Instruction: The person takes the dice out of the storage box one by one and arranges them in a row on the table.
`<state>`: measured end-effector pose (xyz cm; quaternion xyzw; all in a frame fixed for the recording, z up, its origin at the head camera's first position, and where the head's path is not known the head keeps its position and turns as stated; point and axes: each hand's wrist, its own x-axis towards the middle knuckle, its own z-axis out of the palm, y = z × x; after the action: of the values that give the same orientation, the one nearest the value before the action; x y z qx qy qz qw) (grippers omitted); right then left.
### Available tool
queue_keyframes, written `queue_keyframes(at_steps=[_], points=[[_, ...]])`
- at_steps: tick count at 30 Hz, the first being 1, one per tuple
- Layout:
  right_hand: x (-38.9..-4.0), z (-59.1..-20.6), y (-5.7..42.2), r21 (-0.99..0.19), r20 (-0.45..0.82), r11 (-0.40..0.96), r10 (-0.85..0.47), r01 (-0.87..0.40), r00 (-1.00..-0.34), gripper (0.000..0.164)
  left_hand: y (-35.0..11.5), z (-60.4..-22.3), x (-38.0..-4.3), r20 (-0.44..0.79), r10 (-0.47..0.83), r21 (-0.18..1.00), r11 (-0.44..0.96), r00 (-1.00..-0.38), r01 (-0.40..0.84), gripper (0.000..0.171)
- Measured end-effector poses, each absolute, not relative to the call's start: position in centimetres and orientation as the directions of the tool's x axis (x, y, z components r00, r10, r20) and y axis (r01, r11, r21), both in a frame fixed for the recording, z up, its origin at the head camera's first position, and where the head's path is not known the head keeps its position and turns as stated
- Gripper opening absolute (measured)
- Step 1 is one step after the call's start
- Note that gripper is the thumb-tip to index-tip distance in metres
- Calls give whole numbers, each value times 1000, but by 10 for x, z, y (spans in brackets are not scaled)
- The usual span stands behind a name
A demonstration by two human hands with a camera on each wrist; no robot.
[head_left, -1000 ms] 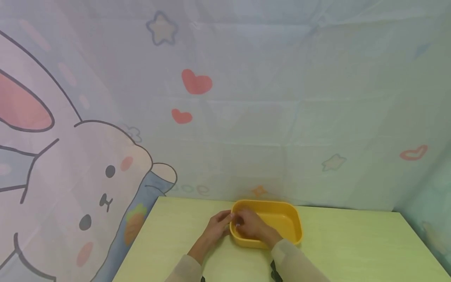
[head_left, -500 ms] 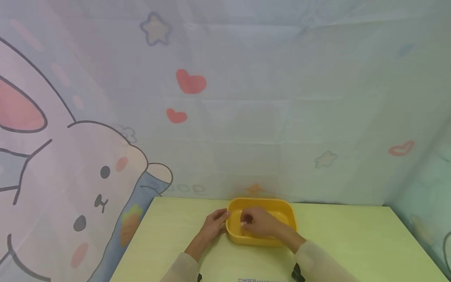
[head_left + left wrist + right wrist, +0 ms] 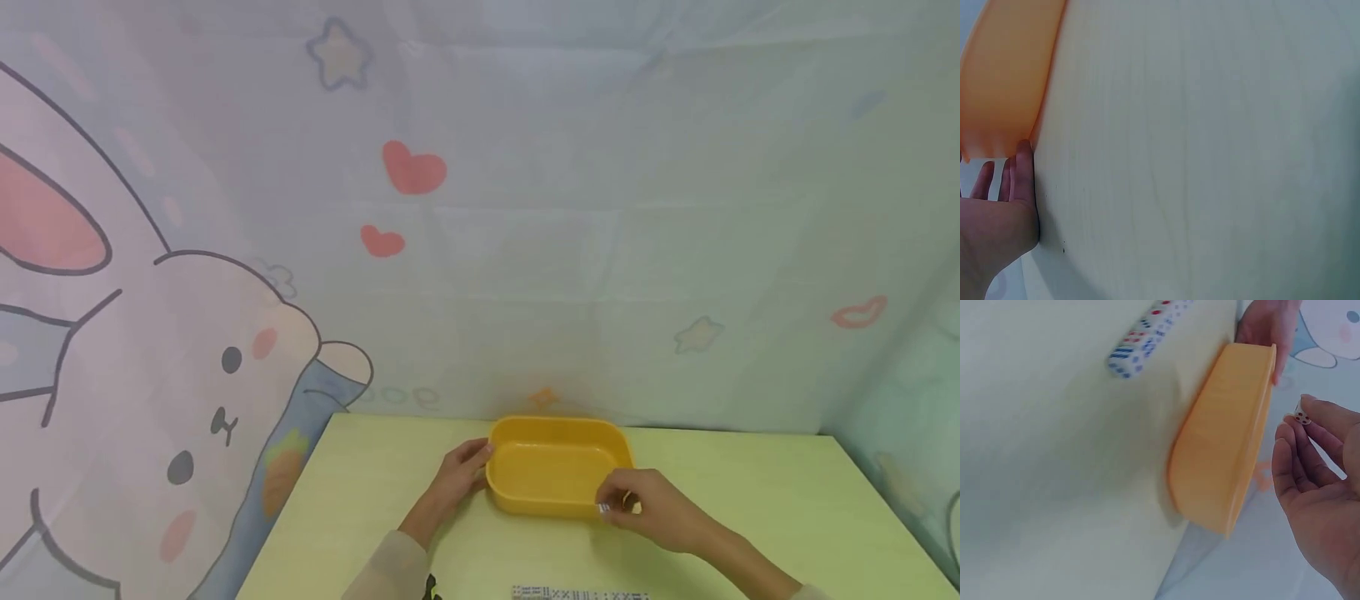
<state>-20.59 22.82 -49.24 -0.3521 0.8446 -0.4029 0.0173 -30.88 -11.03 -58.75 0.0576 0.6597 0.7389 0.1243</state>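
A yellow rectangular tub (image 3: 558, 507) stands at the table's far side. My left hand (image 3: 459, 475) rests against its left end, thumb by the rim; in the left wrist view the fingers (image 3: 1023, 178) look fairly straight and touch the tub's end wall. Between thumb and fingertips my right hand (image 3: 656, 510) pinches a small white die (image 3: 1302, 416), dark spots showing. That hand is just in front of the tub's right front corner, above the rim. A row of dice (image 3: 577, 593) lies end to end near me, partly cut off by the head view's lower edge.
The pale yellow-green table (image 3: 750, 517) extends to both sides of the tub. Behind it hangs a cloth backdrop (image 3: 540, 250) with a printed rabbit, hearts and stars. At the far right edge a dark cable-like loop (image 3: 952, 525) shows.
My right hand has lifted out of the tub with a die and moved right and toward me, past the front rim. The left hand stays at the tub's left end. The dice row has come into view.
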Motion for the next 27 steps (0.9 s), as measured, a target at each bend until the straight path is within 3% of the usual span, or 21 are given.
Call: queue_keyframes(at_steps=[10,18,27], points=[[-174,-520,281,-719,196,414,-650,-559,-734,12,-108,-584,-306,-94,252,991,-72,-963,-116,61],[-165,-549,301,-764,-44,537,-596,-357,-802,10,-105,-580,-311,-82,254,993,-65,-964,-102,59],[-160,-583,301,-744,-45,551,-606,-378,-794,6,-109,-585,-309,-104,253,990,-63,-962,-124,62]])
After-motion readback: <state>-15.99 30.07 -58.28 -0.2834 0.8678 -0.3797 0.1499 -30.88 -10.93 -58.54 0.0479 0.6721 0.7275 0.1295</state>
